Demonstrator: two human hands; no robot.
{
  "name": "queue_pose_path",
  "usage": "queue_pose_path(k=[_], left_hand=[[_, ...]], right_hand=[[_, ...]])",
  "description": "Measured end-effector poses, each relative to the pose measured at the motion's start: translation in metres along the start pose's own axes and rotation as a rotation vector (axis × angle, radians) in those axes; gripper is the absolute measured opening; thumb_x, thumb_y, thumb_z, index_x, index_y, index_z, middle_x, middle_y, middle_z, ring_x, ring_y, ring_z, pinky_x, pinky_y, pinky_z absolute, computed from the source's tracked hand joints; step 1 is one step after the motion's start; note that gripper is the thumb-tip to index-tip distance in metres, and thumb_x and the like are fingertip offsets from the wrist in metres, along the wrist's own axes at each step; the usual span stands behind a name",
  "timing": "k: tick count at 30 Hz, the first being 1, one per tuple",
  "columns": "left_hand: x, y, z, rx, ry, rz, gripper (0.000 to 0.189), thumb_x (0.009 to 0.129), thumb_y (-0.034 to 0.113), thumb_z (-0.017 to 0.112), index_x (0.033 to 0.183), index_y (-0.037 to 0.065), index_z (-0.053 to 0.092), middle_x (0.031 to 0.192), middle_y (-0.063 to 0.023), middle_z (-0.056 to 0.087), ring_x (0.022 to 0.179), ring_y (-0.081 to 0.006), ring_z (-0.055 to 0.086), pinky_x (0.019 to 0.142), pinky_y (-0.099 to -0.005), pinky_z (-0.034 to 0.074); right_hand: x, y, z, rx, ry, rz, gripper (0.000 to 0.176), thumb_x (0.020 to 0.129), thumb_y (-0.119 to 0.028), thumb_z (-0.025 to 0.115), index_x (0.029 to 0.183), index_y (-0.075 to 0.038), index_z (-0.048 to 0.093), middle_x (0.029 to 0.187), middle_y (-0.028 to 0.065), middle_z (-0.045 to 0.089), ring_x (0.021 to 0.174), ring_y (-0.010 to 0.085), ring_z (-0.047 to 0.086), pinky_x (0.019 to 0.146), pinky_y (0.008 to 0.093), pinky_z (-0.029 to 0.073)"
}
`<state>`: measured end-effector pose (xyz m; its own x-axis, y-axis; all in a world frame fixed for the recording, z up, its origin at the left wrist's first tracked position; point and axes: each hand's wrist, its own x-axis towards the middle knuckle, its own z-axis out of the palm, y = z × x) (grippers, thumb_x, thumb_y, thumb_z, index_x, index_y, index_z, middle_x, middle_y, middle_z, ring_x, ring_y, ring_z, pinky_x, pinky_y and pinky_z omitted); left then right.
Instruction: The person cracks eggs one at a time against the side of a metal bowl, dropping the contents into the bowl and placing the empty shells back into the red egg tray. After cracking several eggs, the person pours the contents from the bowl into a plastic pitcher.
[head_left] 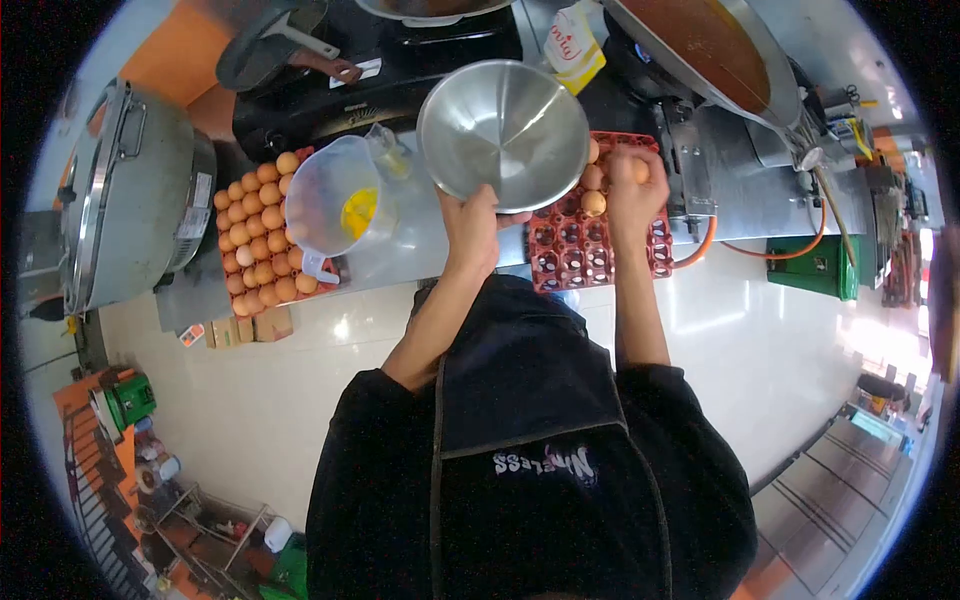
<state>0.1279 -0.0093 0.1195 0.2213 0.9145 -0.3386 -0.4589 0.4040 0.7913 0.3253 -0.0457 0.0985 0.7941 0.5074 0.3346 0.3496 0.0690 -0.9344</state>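
Note:
My left hand (472, 225) grips the near side of a shiny steel bowl (465, 130), thumb at the rim, with the bowl tilted toward me. The fingers under the bowl are hidden. My right hand (632, 195) is closed around a brown egg (640, 171), slightly blurred, above a red egg tray (572, 262). Beside that hand a few more eggs (593, 203) sit in the tray, whose near cups hold none. Left of the bowl stands a translucent plastic pitcher (305, 205) with yellow yolks (358, 212) in it.
A full tray of brown eggs (262, 225) lies at the counter's left, near a large lidded pot (150, 190). Behind are a black stove (400, 75), a frying pan (262, 50) and a yellow-white packet (574, 48). A wide pan of brown liquid (705, 45) stands back right.

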Motion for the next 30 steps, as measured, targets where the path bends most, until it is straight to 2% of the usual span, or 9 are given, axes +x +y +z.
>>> queue_pose_path(k=[4, 8, 12, 15, 17, 22, 23, 24, 30], left_hand=[[0.002, -0.028, 0.009, 0.011, 0.005, -0.05, 0.062, 0.083, -0.004, 0.046, 0.139, 0.009, 0.024, 0.126, -0.0183, 0.049, 0.097, -0.0317, 0.066, 0.06, -0.0393, 0.067], [0.003, -0.044, 0.024, 0.007, 0.017, -0.083, 0.066, 0.082, -0.005, 0.046, 0.14, 0.012, 0.021, 0.13, -0.0178, 0.044, 0.103, -0.0323, 0.063, 0.06, -0.0391, 0.067], [-0.001, -0.046, 0.024, -0.004, 0.036, -0.097, 0.064, 0.083, -0.005, 0.046, 0.139, 0.012, 0.019, 0.13, -0.0182, 0.043, 0.104, -0.0326, 0.063, 0.061, -0.0391, 0.067], [-0.004, -0.055, 0.028, -0.002, 0.021, -0.132, 0.063, 0.084, -0.004, 0.046, 0.139, 0.013, 0.019, 0.13, -0.0183, 0.043, 0.105, -0.0323, 0.062, 0.063, -0.0393, 0.067], [0.004, -0.057, 0.022, -0.074, -0.002, -0.165, 0.072, 0.09, -0.006, 0.04, 0.149, 0.015, 0.006, 0.139, -0.0201, 0.033, 0.115, -0.0343, 0.056, 0.066, -0.0429, 0.068], [-0.002, -0.056, 0.021, -0.069, 0.051, -0.134, 0.065, 0.086, -0.003, 0.047, 0.14, 0.015, 0.016, 0.134, -0.0177, 0.041, 0.109, -0.0309, 0.061, 0.066, -0.0395, 0.068], [-0.003, -0.056, 0.024, -0.073, 0.068, -0.152, 0.065, 0.086, -0.003, 0.047, 0.14, 0.015, 0.016, 0.134, -0.0173, 0.041, 0.109, -0.0306, 0.061, 0.067, -0.0395, 0.068], [-0.003, -0.059, 0.026, -0.076, 0.064, -0.151, 0.065, 0.086, -0.003, 0.047, 0.14, 0.015, 0.016, 0.134, -0.0173, 0.041, 0.109, -0.0306, 0.061, 0.067, -0.0395, 0.068], [-0.001, -0.063, 0.018, -0.023, 0.078, -0.161, 0.068, 0.085, -0.004, 0.046, 0.142, 0.017, 0.015, 0.13, -0.0146, 0.042, 0.109, -0.0301, 0.059, 0.07, -0.042, 0.067]], right_hand=[[0.007, 0.007, -0.025, -0.116, 0.075, -0.014, 0.014, 0.086, -0.014, 0.071, 0.088, -0.001, 0.065, 0.073, 0.0053, 0.066, 0.07, 0.0161, 0.062, 0.07, 0.0314, 0.052], [-0.002, 0.003, -0.021, -0.253, -0.054, 0.022, 0.017, 0.086, -0.017, 0.072, 0.087, -0.001, 0.066, 0.081, 0.0096, 0.07, 0.074, 0.0159, 0.064, 0.072, 0.0307, 0.052], [0.007, 0.011, -0.036, -0.203, 0.1, 0.071, 0.019, 0.085, -0.018, 0.073, 0.086, -0.001, 0.066, 0.079, 0.0123, 0.069, 0.073, 0.0168, 0.065, 0.07, 0.0323, 0.053], [-0.006, 0.012, -0.021, -0.301, -0.03, -0.067, 0.02, 0.083, -0.018, 0.074, 0.085, 0.0, 0.066, 0.079, 0.0122, 0.069, 0.071, 0.0181, 0.065, 0.068, 0.0333, 0.053], [0.001, 0.008, -0.026, -0.306, -0.004, -0.066, 0.02, 0.083, -0.018, 0.074, 0.085, 0.0, 0.066, 0.078, 0.0118, 0.069, 0.071, 0.0179, 0.064, 0.068, 0.033, 0.053], [0.016, 0.006, -0.033, -0.188, 0.059, 0.077, 0.018, 0.082, -0.016, 0.074, 0.087, -0.001, 0.067, 0.079, 0.01, 0.069, 0.073, 0.017, 0.063, 0.071, 0.0326, 0.053], [0.007, 0.006, -0.03, -0.297, -0.004, -0.097, 0.018, 0.081, -0.015, 0.074, 0.088, -0.001, 0.067, 0.081, 0.0112, 0.069, 0.074, 0.018, 0.064, 0.073, 0.0345, 0.053], [0.001, 0.014, -0.02, -0.377, -0.088, -0.088, 0.017, 0.079, -0.015, 0.073, 0.088, -0.001, 0.067, 0.082, 0.0124, 0.071, 0.076, 0.0201, 0.067, 0.073, 0.0367, 0.054], [0.021, -0.015, -0.029, -0.242, -0.085, 0.119, 0.024, 0.081, -0.016, 0.074, 0.093, 0.003, 0.066, 0.081, 0.0146, 0.071, 0.075, 0.0189, 0.067, 0.068, 0.0318, 0.054]])
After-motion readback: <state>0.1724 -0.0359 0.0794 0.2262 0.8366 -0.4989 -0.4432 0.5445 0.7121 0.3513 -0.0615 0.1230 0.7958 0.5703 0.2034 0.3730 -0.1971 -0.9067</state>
